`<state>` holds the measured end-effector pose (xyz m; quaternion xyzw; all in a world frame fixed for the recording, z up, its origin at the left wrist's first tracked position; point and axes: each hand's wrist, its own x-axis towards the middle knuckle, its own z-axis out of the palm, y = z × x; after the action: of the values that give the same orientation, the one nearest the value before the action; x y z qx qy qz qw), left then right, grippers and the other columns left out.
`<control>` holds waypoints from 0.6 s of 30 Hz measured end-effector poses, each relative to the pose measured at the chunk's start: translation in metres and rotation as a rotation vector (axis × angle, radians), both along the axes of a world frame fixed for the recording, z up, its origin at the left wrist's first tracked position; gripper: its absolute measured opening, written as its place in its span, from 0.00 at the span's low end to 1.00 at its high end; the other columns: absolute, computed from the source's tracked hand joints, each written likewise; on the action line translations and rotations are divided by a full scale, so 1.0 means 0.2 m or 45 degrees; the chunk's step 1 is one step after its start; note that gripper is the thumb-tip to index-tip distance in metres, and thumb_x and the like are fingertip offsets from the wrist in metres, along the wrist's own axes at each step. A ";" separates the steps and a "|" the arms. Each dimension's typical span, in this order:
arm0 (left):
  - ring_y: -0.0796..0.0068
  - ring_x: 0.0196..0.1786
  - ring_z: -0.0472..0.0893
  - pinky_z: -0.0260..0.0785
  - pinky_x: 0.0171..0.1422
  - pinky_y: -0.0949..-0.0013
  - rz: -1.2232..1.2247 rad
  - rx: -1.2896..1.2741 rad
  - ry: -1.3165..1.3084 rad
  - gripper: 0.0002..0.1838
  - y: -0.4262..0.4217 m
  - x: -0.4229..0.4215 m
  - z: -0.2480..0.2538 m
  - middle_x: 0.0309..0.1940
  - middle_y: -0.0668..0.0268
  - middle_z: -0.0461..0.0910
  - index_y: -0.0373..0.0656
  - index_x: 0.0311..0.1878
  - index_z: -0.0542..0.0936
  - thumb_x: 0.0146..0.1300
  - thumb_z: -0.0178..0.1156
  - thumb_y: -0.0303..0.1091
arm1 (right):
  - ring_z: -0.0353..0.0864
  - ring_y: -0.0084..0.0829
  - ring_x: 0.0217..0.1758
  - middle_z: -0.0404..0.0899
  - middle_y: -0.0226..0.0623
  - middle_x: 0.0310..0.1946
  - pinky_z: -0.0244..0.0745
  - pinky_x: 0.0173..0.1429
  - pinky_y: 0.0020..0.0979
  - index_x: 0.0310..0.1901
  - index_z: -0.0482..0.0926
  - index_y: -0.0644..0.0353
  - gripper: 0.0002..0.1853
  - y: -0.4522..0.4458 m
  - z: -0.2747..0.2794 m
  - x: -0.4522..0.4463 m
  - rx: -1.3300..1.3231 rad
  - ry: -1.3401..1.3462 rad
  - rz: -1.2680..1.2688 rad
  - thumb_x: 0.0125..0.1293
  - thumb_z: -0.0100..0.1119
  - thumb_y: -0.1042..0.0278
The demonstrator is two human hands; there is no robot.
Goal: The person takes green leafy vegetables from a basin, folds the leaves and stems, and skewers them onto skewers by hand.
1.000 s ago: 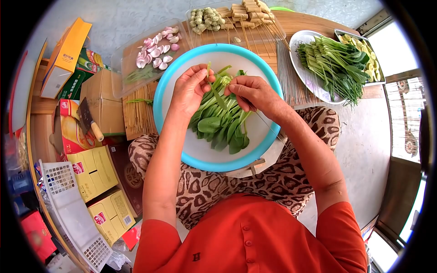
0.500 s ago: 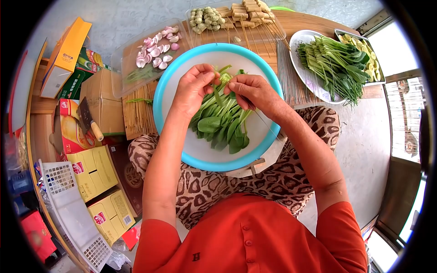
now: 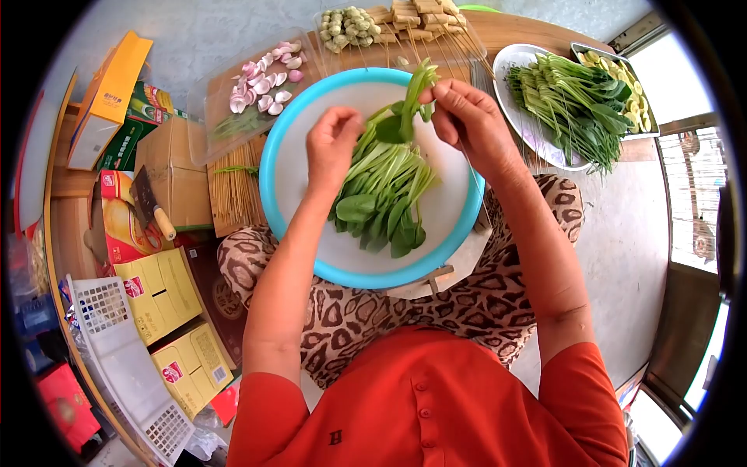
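Observation:
My right hand [image 3: 471, 124] is closed, pinching a thin skewer of leafy greens [image 3: 406, 109] raised above the basin. The skewer's thin end slants down past the wrist. On the left, my left hand [image 3: 333, 146] has curled fingers close to the hanging leaves; whether anything lies between them is hidden. Below both hands, a pile of loose leafy greens [image 3: 381, 198] rests in a white basin with a light-blue rim [image 3: 272, 167]. The basin sits above my lap.
Finished green skewers [image 3: 572, 105] lie on an oval plate [image 3: 504, 70] at right, beside a tray of yellow-green slices [image 3: 638, 101]. A lidless plastic box holds onion pieces [image 3: 264, 82]. Bare skewers [image 3: 233, 194] lie left of the basin. A cleaver [image 3: 148, 202] rests on boxes.
My right hand has moved up and right, lifting the skewered greens higher. My left hand has drawn slightly away from it, and the loose pile below shows more fully.

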<state>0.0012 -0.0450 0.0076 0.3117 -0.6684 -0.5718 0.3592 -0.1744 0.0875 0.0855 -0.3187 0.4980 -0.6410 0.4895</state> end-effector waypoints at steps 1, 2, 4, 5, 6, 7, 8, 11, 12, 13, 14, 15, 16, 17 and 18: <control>0.83 0.36 0.77 0.68 0.39 0.78 -0.091 0.001 -0.120 0.07 0.02 -0.01 -0.02 0.32 0.70 0.80 0.38 0.41 0.79 0.65 0.60 0.32 | 0.58 0.13 0.17 0.65 0.23 0.13 0.51 0.22 0.18 0.41 0.79 0.60 0.13 0.00 0.01 -0.01 -0.029 -0.027 -0.006 0.73 0.48 0.61; 0.83 0.36 0.78 0.69 0.39 0.77 -0.166 -0.076 -0.221 0.07 0.05 -0.02 -0.05 0.31 0.71 0.80 0.36 0.39 0.80 0.65 0.59 0.31 | 0.58 0.13 0.17 0.65 0.23 0.13 0.50 0.22 0.18 0.41 0.79 0.60 0.13 0.01 0.01 -0.02 -0.043 -0.029 -0.016 0.73 0.47 0.62; 0.76 0.33 0.78 0.70 0.39 0.74 -0.304 -0.348 -0.317 0.05 0.13 -0.05 -0.10 0.30 0.67 0.80 0.38 0.38 0.81 0.63 0.59 0.29 | 0.58 0.13 0.17 0.64 0.23 0.13 0.50 0.22 0.18 0.41 0.79 0.61 0.13 0.01 0.02 -0.04 -0.052 -0.033 -0.028 0.73 0.47 0.62; 0.72 0.32 0.78 0.70 0.39 0.72 -0.409 -0.475 -0.361 0.05 0.17 -0.06 -0.11 0.30 0.65 0.80 0.39 0.38 0.81 0.61 0.59 0.28 | 0.58 0.13 0.17 0.64 0.23 0.13 0.50 0.22 0.19 0.41 0.79 0.61 0.13 0.01 0.02 -0.04 -0.064 -0.040 -0.032 0.73 0.47 0.62; 0.72 0.32 0.78 0.70 0.39 0.72 -0.418 -0.471 -0.362 0.05 0.21 -0.07 -0.13 0.30 0.65 0.80 0.39 0.38 0.81 0.61 0.59 0.28 | 0.57 0.13 0.17 0.64 0.23 0.13 0.50 0.22 0.19 0.41 0.79 0.61 0.13 0.01 0.02 -0.04 -0.076 -0.046 -0.038 0.73 0.48 0.62; 0.64 0.34 0.78 0.71 0.40 0.65 -0.523 -0.508 -0.474 0.06 0.24 -0.07 -0.17 0.30 0.62 0.79 0.41 0.39 0.81 0.58 0.61 0.28 | 0.57 0.13 0.17 0.64 0.23 0.13 0.50 0.22 0.19 0.41 0.79 0.61 0.13 0.01 0.02 -0.04 -0.070 -0.049 -0.047 0.73 0.48 0.62; 0.56 0.36 0.78 0.72 0.41 0.58 -0.630 -0.543 -0.584 0.08 0.28 -0.07 -0.18 0.30 0.60 0.77 0.42 0.39 0.80 0.55 0.64 0.29 | 0.57 0.13 0.17 0.65 0.23 0.13 0.50 0.22 0.19 0.41 0.79 0.61 0.13 0.01 0.01 -0.04 -0.080 -0.047 -0.031 0.73 0.48 0.62; 0.58 0.40 0.78 0.72 0.43 0.57 -0.719 -0.927 -0.709 0.14 0.37 -0.06 -0.20 0.33 0.61 0.75 0.46 0.44 0.80 0.53 0.67 0.32 | 0.58 0.13 0.17 0.65 0.23 0.14 0.51 0.23 0.19 0.40 0.79 0.62 0.13 0.02 0.03 -0.03 -0.081 -0.048 -0.014 0.72 0.48 0.63; 0.58 0.44 0.78 0.73 0.45 0.58 -0.763 -0.970 -0.758 0.18 0.39 -0.06 -0.19 0.36 0.60 0.74 0.48 0.47 0.79 0.51 0.68 0.33 | 0.57 0.13 0.18 0.64 0.23 0.14 0.50 0.23 0.18 0.41 0.79 0.62 0.13 0.02 0.02 -0.02 -0.076 -0.030 -0.009 0.73 0.47 0.62; 0.58 0.44 0.78 0.73 0.45 0.58 -0.773 -0.969 -0.754 0.18 0.40 -0.06 -0.18 0.36 0.60 0.74 0.48 0.47 0.79 0.51 0.68 0.33 | 0.56 0.14 0.18 0.62 0.23 0.13 0.49 0.23 0.18 0.42 0.78 0.61 0.13 0.02 0.02 -0.02 -0.071 -0.011 -0.005 0.74 0.47 0.62; 0.58 0.44 0.78 0.72 0.46 0.58 -0.776 -1.024 -0.770 0.19 0.42 -0.05 -0.17 0.36 0.59 0.74 0.47 0.49 0.78 0.52 0.67 0.30 | 0.56 0.14 0.17 0.63 0.23 0.13 0.48 0.22 0.18 0.42 0.79 0.61 0.13 0.01 0.02 -0.01 -0.075 -0.022 -0.013 0.74 0.47 0.62; 0.58 0.45 0.78 0.72 0.46 0.58 -0.776 -1.079 -0.786 0.20 0.42 -0.05 -0.16 0.36 0.58 0.74 0.46 0.51 0.77 0.52 0.65 0.28 | 0.56 0.14 0.17 0.63 0.23 0.13 0.48 0.22 0.18 0.42 0.79 0.61 0.13 0.02 0.02 -0.01 -0.071 -0.022 -0.018 0.74 0.47 0.62; 0.58 0.45 0.78 0.72 0.46 0.58 -0.779 -1.077 -0.783 0.20 0.43 -0.06 -0.18 0.36 0.58 0.74 0.46 0.51 0.77 0.52 0.65 0.28 | 0.59 0.13 0.17 0.65 0.22 0.14 0.51 0.23 0.18 0.40 0.79 0.60 0.13 0.02 0.02 -0.01 -0.050 -0.015 0.000 0.73 0.48 0.62; 0.56 0.45 0.78 0.72 0.47 0.57 -0.737 -1.076 -0.814 0.22 0.42 -0.08 -0.21 0.38 0.57 0.74 0.46 0.53 0.76 0.52 0.62 0.24 | 0.61 0.13 0.18 0.67 0.22 0.14 0.54 0.23 0.19 0.39 0.80 0.60 0.12 0.02 0.02 -0.01 -0.030 -0.007 0.019 0.72 0.50 0.62; 0.55 0.45 0.78 0.72 0.47 0.55 -0.694 -1.074 -0.846 0.24 0.42 -0.09 -0.23 0.39 0.55 0.75 0.45 0.55 0.74 0.52 0.58 0.20 | 0.61 0.13 0.18 0.67 0.22 0.14 0.54 0.23 0.19 0.39 0.80 0.59 0.12 0.02 0.02 -0.01 -0.022 0.007 0.033 0.72 0.49 0.61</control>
<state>-0.0160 0.0387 -0.0391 0.1218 -0.9699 -0.2008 0.0643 -0.1763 0.0911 0.0898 -0.3310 0.4895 -0.6381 0.4936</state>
